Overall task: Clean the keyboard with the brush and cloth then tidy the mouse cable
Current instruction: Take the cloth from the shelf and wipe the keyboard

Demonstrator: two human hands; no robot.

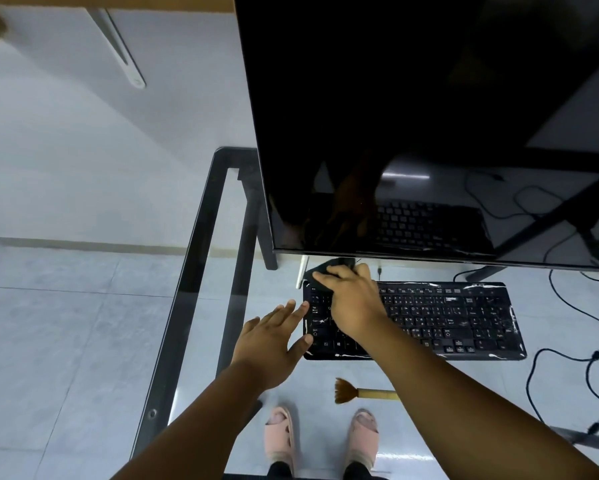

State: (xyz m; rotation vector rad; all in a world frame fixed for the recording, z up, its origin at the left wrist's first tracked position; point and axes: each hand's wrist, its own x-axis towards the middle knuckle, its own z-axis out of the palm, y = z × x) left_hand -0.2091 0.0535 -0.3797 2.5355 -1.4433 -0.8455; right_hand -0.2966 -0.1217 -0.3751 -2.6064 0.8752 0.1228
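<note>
While wiping: right hand (351,299) pressed dark cloth (327,271) on black keyboard (447,320)
left hand (273,337): fingers spread, steadying keyboard edge
brush (360,392): wooden handle, fanned bristles, on glass desk (201,237)

Your keyboard (429,320) lies on the tabletop (201,237) at 12 o'clock, monitor (412,133) behind it. Your right hand (353,299) presses the cloth (329,268) on its 10 o'clock corner; your left hand (273,336) touches its 9 o'clock edge. The brush (360,393) lies at its 6 o'clock.
</note>
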